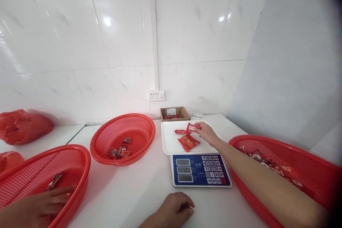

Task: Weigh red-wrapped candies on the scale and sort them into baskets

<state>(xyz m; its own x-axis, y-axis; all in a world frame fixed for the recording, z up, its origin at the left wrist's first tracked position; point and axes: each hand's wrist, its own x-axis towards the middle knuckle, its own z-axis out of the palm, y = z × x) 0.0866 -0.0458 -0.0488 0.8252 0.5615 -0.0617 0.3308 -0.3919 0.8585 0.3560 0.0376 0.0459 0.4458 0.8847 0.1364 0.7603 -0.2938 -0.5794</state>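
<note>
My right hand (207, 133) reaches over the white tray (168, 142) of a blue-faced electronic scale (200, 170). Its fingertips pinch a small red snack packet (192, 127) at the tray's far side. Two more red packets (188, 141) lie on the tray beside it. My left hand (173, 209) rests curled on the white table in front of the scale, with a small dark bit showing between its fingers. Another person's hand (44, 203) lies inside the red basket (80, 156) at the lower left, near a dark packet (55, 180).
A round red basket (123, 119) with several packets stands left of the scale. A red basket (315, 160) of packets lies under my right forearm. A small cardboard box (175, 113) and a wall socket (157, 95) are behind the scale. Red plastic bags (21, 125) sit far left.
</note>
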